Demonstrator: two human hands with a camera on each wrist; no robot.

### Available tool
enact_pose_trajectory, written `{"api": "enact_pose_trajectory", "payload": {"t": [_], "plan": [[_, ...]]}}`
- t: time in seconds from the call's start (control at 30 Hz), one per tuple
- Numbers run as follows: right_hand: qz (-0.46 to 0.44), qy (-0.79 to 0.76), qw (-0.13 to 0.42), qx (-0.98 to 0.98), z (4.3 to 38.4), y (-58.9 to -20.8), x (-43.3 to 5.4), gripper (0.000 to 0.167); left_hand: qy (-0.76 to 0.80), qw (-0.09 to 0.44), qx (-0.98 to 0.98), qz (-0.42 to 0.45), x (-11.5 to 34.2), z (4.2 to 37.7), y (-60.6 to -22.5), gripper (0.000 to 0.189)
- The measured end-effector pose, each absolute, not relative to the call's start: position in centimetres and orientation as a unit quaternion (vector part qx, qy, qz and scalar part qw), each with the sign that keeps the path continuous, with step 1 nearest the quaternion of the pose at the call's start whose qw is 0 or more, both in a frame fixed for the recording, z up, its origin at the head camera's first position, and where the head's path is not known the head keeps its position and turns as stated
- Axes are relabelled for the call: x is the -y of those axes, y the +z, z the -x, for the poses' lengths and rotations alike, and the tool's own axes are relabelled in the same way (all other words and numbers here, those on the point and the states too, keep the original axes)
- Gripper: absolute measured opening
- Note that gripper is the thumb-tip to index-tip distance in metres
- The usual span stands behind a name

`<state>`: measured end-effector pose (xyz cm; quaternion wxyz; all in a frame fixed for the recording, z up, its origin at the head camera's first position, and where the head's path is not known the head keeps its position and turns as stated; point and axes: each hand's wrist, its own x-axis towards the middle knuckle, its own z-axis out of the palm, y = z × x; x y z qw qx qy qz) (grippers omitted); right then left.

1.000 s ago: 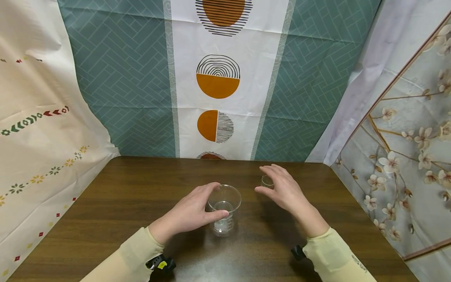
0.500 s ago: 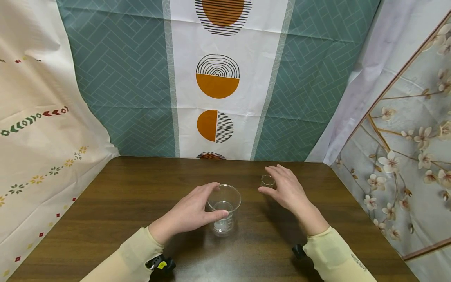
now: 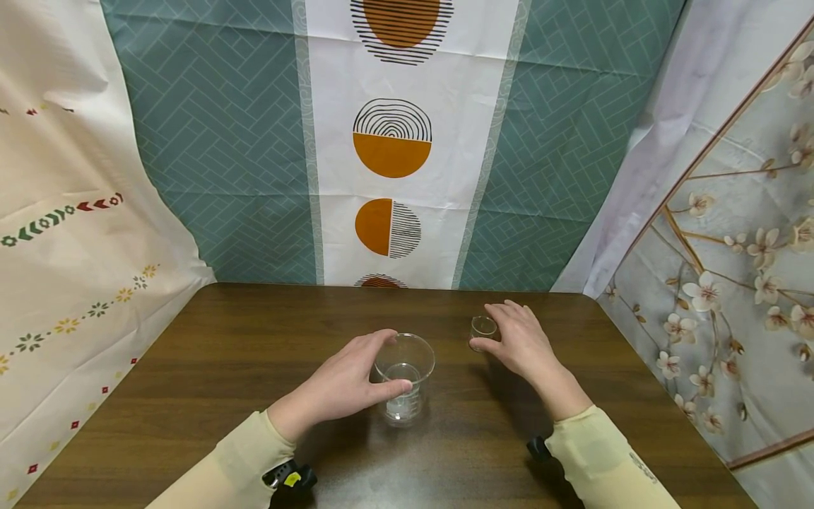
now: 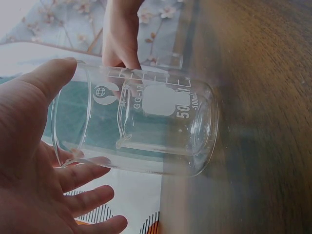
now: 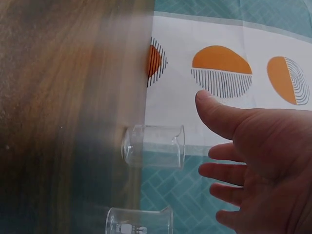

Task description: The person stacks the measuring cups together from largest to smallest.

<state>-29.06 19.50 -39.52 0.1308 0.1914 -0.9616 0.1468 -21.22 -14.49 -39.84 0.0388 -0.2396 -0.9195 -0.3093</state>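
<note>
My left hand (image 3: 343,382) holds the big beaker (image 4: 158,100) by its rim, thumb on one side and forefinger on the other, the remaining fingers loosely spread. The glass stands upright on the table (image 3: 254,339), with an inner beaker (image 4: 125,141) inside it. My right hand (image 3: 524,346) is wide, fingers apart and holding nothing, just beside the small beaker (image 5: 155,146); the right wrist view shows a gap between them. A further beaker (image 5: 139,222) stands near that one.

I take the step in hand to be nesting the glasses by size, though whether my right hand is reaching or letting go I cannot tell. If reaching, the next move calls for a light pinch on the small beaker's wall and a straight lift, while my left hand steadies the big one.

On the big beaker I read "GG-17" in white, beside a globe-like emblem and a blank white patch. Lower come "50", something unclear, then "ml". "100ml" also shows; I cannot tell which wall carries it. The further beaker's white print is too small to read, as is the dark marking on my right sleeve (image 3: 600,452).
</note>
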Motion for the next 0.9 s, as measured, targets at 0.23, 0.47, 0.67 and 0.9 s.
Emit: {"api": "enact_pose_trajectory", "payload": {"t": [0.23, 0.47, 0.67, 0.9], "plan": [[-0.183, 0.135, 0.123, 0.966, 29.4, -39.7, -19.7, 0.078, -0.307, 0.041, 0.92, 0.238, 14.4, 21.2, -39.8, 0.086], [-0.175, 0.128, 0.119, 0.969, 29.7, -39.9, -19.7, 0.076, -0.308, 0.036, 0.921, 0.235, 14.4, 21.2, -39.7, 0.086], [-0.164, 0.125, 0.112, 0.972, 29.9, -40.1, -19.7, 0.074, -0.309, 0.033, 0.921, 0.236, 14.4, 21.2, -39.8, 0.088], [-0.156, 0.122, 0.107, 0.974, 30.2, -40.3, -19.7, 0.072, -0.309, 0.035, 0.92, 0.238, 14.5, 21.2, -39.8, 0.088]]}}
